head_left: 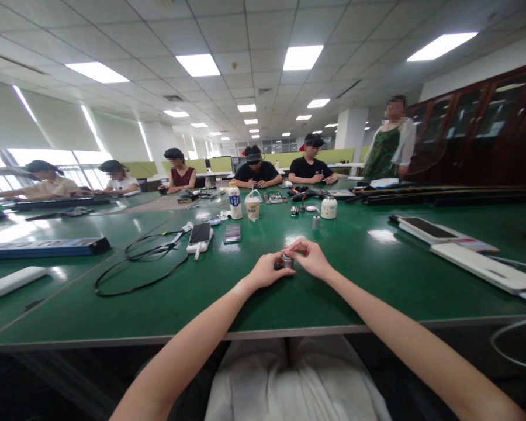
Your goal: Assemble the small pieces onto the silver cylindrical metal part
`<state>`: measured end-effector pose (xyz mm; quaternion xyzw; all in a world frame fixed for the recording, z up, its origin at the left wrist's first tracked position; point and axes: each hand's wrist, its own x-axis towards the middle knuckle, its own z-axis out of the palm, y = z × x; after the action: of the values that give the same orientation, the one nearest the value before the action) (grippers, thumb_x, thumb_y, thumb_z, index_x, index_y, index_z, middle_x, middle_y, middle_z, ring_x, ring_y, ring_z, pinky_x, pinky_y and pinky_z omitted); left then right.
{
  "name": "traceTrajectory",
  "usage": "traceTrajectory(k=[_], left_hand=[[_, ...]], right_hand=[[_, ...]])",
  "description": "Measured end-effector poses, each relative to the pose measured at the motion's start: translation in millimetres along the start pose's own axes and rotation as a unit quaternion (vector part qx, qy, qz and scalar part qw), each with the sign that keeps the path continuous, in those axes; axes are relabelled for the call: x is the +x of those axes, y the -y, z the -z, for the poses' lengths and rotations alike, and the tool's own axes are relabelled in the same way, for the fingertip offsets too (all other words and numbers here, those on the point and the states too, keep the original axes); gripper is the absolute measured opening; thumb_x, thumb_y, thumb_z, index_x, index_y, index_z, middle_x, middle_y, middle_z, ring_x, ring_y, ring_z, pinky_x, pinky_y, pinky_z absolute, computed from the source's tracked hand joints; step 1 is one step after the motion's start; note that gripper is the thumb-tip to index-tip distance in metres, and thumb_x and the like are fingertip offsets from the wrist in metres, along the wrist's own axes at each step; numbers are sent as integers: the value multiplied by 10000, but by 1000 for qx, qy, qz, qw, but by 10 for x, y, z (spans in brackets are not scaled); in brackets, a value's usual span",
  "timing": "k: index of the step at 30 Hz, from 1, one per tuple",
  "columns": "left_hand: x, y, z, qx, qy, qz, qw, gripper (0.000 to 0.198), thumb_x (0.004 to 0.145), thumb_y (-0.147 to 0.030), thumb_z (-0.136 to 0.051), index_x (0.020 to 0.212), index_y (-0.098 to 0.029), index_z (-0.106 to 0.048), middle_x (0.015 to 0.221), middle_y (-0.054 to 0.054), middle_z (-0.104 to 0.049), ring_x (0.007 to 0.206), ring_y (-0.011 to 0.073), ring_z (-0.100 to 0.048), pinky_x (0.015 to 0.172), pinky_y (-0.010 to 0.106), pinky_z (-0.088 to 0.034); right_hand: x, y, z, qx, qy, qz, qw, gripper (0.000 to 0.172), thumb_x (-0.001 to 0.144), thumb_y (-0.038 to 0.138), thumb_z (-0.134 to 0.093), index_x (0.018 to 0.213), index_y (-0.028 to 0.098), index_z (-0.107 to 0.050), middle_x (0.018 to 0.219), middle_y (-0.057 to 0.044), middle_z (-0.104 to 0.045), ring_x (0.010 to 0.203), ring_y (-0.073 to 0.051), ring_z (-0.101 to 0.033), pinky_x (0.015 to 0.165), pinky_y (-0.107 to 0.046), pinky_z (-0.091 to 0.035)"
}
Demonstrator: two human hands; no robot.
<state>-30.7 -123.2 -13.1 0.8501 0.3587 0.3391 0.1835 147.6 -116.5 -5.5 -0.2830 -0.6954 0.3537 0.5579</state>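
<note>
Near the front of the green table, my left hand (269,269) curls around a small upright metal cylinder (288,262), its thumb across the front. My right hand (309,257) has its fingers bent together over the cylinder's top rim, gripping there. Whether a separate small piece is between those fingertips is hidden. A similar grey metal cylinder (316,222) stands apart, farther back and slightly right. Beyond it are a round white jar (328,207) and several small dark metal parts (294,210).
A phone on a white power bank (199,235) and a looped black cable (127,280) lie left. Behind stand a bottle (235,202) and a lidded cup (253,207). Phones and a white power bank (486,266) lie right. Several people sit across the table; one stands.
</note>
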Motion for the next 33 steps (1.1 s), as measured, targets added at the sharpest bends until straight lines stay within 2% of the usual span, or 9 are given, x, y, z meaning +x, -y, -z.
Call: traceTrajectory(k=[3, 6, 11, 19, 26, 30, 33], left_hand=[[0, -20, 7, -2, 3, -1, 1000, 402, 762, -386, -755, 1089, -164, -684, 910, 44, -742, 830, 219, -684, 770, 294, -520], [0, -23, 8, -2, 5, 0, 1000, 421, 761, -388, -757, 1109, -165, -679, 910, 44, -744, 827, 218, -684, 766, 290, -521], [2, 1, 2, 3, 4, 7, 1000, 387, 756, -408, -759, 1047, -162, -698, 906, 46, -745, 817, 216, -684, 751, 285, -522], [6, 28, -8, 8, 3, 7, 1000, 418, 754, -410, -761, 1079, -158, -687, 949, 56, -746, 845, 225, -684, 783, 300, -520], [4, 14, -6, 4, 1, 3, 1000, 395, 761, -388, -759, 1070, -150, -692, 944, 57, -748, 841, 220, -687, 796, 297, -520], [4, 10, -4, 3, 4, 1, 1000, 476, 758, -381, -764, 1173, -172, -658, 945, 44, -749, 827, 215, -688, 784, 299, -521], [5, 12, -5, 2, 5, 1, 1000, 461, 761, -390, -761, 1152, -166, -667, 961, 51, -748, 844, 218, -688, 781, 293, -520]], right_hand=[[-3, 12, 7, -12, -7, -2, 1000, 306, 668, 451, -794, 745, 208, -625, 846, -54, -764, 839, -246, -736, 847, -418, -571], [-2, 19, 20, -16, -21, -8, 1000, 312, 699, 452, -773, 832, 216, -617, 794, -45, -759, 807, -245, -740, 824, -406, -573], [9, 25, 52, -9, -44, -25, 999, 328, 743, 466, -728, 901, 225, -571, 722, -38, -755, 741, -253, -747, 766, -399, -576], [44, 17, 85, 28, -48, -28, 998, 323, 743, 485, -706, 884, 224, -575, 667, -14, -728, 892, -274, -732, 894, -438, -523], [15, -4, 47, 54, -15, -40, 998, 325, 770, 489, -673, 949, 229, -595, 866, -61, -771, 927, -250, -720, 902, -436, -525], [11, -5, 46, 51, -9, -40, 998, 304, 785, 478, -664, 931, 218, -607, 789, -53, -768, 886, -251, -723, 896, -444, -523], [21, -8, 73, 44, -15, -33, 998, 281, 783, 460, -670, 903, 215, -601, 746, -38, -756, 888, -250, -721, 911, -442, -510]])
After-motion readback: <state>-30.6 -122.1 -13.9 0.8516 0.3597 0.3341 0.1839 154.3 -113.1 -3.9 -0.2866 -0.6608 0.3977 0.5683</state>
